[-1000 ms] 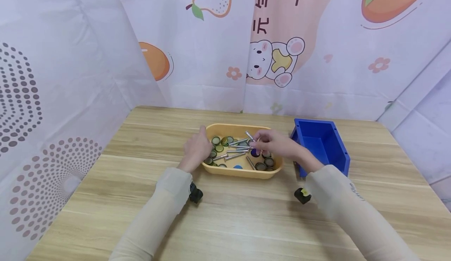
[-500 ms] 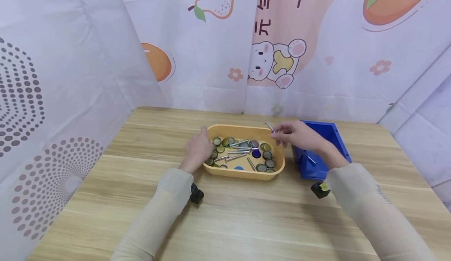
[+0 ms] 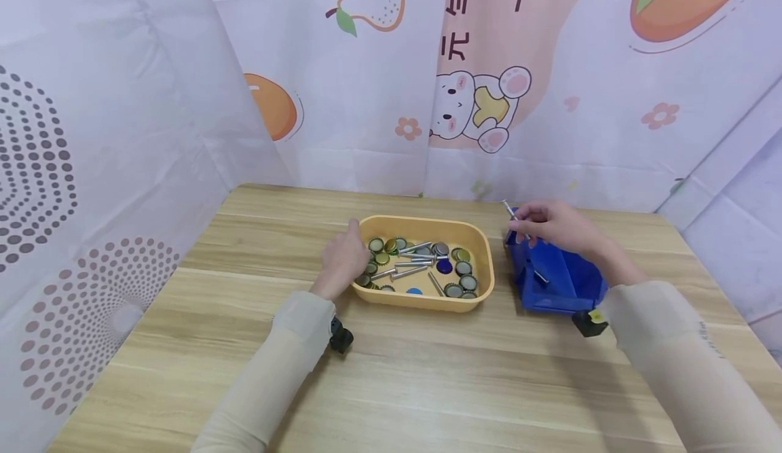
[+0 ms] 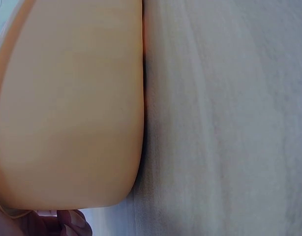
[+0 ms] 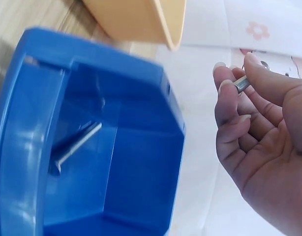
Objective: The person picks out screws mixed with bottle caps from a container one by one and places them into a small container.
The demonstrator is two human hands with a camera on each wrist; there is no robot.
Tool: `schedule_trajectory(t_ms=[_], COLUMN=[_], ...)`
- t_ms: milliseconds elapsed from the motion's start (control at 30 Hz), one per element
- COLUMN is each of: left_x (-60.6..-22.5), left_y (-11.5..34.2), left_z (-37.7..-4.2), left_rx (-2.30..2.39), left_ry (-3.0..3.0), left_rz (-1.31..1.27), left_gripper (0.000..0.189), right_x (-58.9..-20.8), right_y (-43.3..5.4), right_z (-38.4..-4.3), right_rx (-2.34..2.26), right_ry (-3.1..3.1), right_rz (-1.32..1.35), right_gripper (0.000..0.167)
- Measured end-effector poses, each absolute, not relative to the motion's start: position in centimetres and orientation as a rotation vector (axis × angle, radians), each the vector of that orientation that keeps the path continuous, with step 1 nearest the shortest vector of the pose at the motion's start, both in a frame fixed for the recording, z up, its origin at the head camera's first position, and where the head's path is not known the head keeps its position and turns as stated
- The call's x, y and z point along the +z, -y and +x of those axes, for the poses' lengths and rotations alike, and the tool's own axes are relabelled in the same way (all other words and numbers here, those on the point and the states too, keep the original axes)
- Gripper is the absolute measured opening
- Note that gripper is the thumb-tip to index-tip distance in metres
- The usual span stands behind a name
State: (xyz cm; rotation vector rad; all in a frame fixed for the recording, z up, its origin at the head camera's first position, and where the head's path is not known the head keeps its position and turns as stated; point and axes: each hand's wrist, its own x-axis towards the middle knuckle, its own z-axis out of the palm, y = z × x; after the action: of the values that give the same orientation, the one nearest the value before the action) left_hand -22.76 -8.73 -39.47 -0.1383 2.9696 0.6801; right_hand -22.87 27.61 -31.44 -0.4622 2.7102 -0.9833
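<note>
Silver metal bolt (image 3: 509,209) pinched in right hand (image 3: 561,227), near blue open-topped plastic bin (image 3: 552,302); yellow round-cornered plastic tray (image 3: 421,301) gripped by left hand (image 3: 345,255). Bolt best lowered inside bin before release.

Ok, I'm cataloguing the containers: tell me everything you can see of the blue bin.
The blue bin is open-topped, angular and glossy, apparently plastic. It stands upright on the wooden-looking table, right of the yellow tray and apart from it. One metal fastener lies inside. The right hand, pinching another fastener, hovers close by without touching it.
</note>
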Motion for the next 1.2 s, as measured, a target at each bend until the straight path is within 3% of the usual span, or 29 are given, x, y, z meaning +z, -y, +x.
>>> schedule_trajectory(t_ms=[700,1200], left_x=[-39.7,-39.6], left_y=[9.0,9.0], left_z=[-22.7,-22.8], left_rx=[0.673,0.679], left_ry=[-2.969,-2.979], left_rz=[-0.139,-0.122], left_gripper=[0.042,0.043], right_x=[-32.0,-31.2], right_y=[-31.1,-30.2], right_z=[-22.6,-22.7], right_rx=[-0.53,-0.435], right_ry=[-2.801,-2.951], right_rz=[-0.337,-0.341], right_gripper=[0.026,0.031])
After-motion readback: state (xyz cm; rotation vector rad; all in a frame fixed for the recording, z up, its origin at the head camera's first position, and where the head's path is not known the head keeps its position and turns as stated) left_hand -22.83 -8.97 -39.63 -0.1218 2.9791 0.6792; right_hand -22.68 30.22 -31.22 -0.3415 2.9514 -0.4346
